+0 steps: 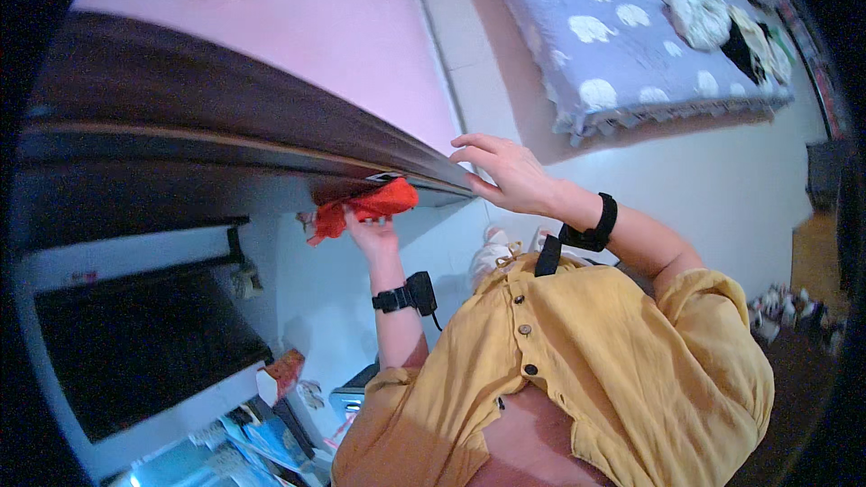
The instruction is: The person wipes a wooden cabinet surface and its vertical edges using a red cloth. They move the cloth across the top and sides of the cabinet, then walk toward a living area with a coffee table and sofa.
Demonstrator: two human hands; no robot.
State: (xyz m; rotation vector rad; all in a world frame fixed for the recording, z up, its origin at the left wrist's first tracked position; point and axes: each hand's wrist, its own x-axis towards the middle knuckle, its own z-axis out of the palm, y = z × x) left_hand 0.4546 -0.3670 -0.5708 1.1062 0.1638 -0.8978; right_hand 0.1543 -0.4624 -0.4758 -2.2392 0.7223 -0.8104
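My left hand (375,233) presses a red cloth (369,206) against the face of a dark brown wooden door (223,182), with the cloth spread over its fingers. The cloth covers part of a small metal fitting near the door's edge. Across the door's edge from it, my right hand (504,172) has its fingers apart and holds nothing; its fingertips are at or close to the edge, and whether they touch it I cannot tell. Each wrist wears a black strap with a black device.
A low bed with a purple patterned cover (595,27) and crumpled clothes (697,7) lies at the upper right. A pink surface (325,40) extends behind the door. A large black screen (149,345) stands at the lower left, near blue packets (270,439). Small objects (791,314) cluster at the right.
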